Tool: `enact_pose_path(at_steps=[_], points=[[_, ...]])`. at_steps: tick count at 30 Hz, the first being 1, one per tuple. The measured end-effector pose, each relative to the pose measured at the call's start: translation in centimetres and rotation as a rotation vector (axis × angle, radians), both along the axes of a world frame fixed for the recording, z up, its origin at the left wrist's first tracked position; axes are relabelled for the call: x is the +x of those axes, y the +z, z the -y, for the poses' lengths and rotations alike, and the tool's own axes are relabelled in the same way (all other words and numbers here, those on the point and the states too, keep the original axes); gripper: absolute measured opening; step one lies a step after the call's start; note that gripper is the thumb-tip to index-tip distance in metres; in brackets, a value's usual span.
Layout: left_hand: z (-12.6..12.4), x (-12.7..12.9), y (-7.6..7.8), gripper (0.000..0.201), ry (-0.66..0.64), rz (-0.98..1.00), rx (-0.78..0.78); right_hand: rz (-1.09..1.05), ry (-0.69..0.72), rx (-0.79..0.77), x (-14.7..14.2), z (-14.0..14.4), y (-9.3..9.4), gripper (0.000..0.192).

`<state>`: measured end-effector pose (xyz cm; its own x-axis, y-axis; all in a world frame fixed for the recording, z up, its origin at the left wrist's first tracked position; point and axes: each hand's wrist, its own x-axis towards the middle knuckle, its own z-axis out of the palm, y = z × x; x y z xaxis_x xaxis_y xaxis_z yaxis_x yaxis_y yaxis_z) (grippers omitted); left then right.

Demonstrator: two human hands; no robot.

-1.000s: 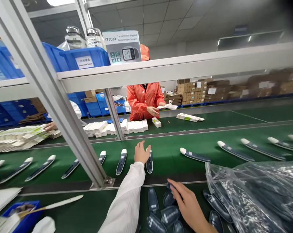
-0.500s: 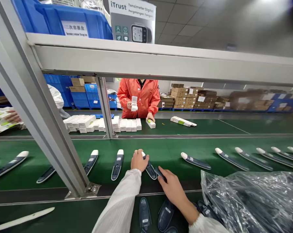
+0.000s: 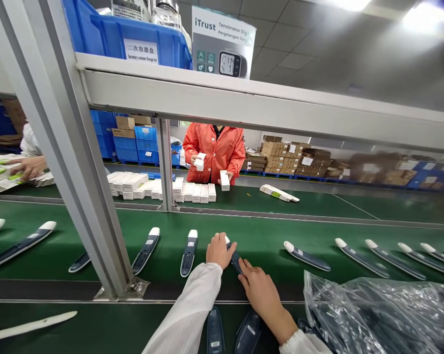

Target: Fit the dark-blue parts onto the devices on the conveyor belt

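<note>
A slim dark-blue handheld device with a white tip (image 3: 227, 241) lies slanted on the green conveyor belt between my hands. My left hand (image 3: 219, 251) is closed around its upper part, just below the tip. At the lower end, my right hand (image 3: 259, 287) holds a dark-blue cover (image 3: 235, 262) against the device, fingers together on its edge. The cover hides the device's inside. Below my hands, on the near green surface, lie loose dark-blue covers (image 3: 215, 332). Left of my hands, a similar device (image 3: 189, 253) lies on the belt with its recess exposed.
More white-tipped devices (image 3: 306, 256) line the belt on both sides. A clear plastic bag (image 3: 380, 309) of dark parts is at the near right. A metal post (image 3: 78, 147) rises at left under a shelf beam (image 3: 244, 101). Opposite, a person in an orange jacket (image 3: 214, 150) handles small white boxes.
My right hand has brought the cover from the device's lower end onto its back, covering the exposed inside. My left hand stays on the device. The view has shifted slightly. The person opposite has raised a box.
</note>
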<state>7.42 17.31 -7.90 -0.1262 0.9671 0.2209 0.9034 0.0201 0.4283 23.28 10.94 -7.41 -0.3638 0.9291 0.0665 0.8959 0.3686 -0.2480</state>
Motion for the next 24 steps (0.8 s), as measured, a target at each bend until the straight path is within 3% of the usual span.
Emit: enact_pose_path(at_steps=[4, 7, 9, 14, 17, 19, 21, 24], points=[[1.1, 0.9, 1.2, 0.052, -0.064, -0.017, -0.031, -0.050, 0.010, -0.042, 1.4, -0.7, 0.5, 0.049], [3.4, 0.9, 3.0, 0.063, -0.125, -0.053, 0.090, -0.115, -0.017, -0.001, 3.1, 1.0, 1.1, 0.048], [5.3, 0.3, 4.7, 0.060, -0.215, -0.078, 0.188, -0.186, 0.022, 0.024, 4.3, 3.1, 1.6, 0.047], [10.0, -3.6, 9.8, 0.038, -0.387, -0.110, 0.215, -0.216, 0.412, -0.110, 5.9, 7.6, 2.3, 0.038], [13.6, -7.5, 12.4, 0.034, -0.437, -0.143, 0.129, -0.241, 0.462, -0.126, 5.9, 8.3, 1.4, 0.035], [16.8, -10.1, 13.5, 0.033, -0.385, -0.146, 0.093, -0.310, 0.436, -0.112, 5.6, 8.2, 0.3, 0.033], [20.6, -12.1, 14.0, 0.033, -0.246, -0.097, 0.104, -0.392, 0.411, -0.094, 5.2, 8.1, -0.6, 0.031], [26.2, -12.8, 13.4, 0.031, -0.006, 0.018, 0.186, -0.496, 0.379, -0.088, 4.8, 8.0, -1.5, 0.031]])
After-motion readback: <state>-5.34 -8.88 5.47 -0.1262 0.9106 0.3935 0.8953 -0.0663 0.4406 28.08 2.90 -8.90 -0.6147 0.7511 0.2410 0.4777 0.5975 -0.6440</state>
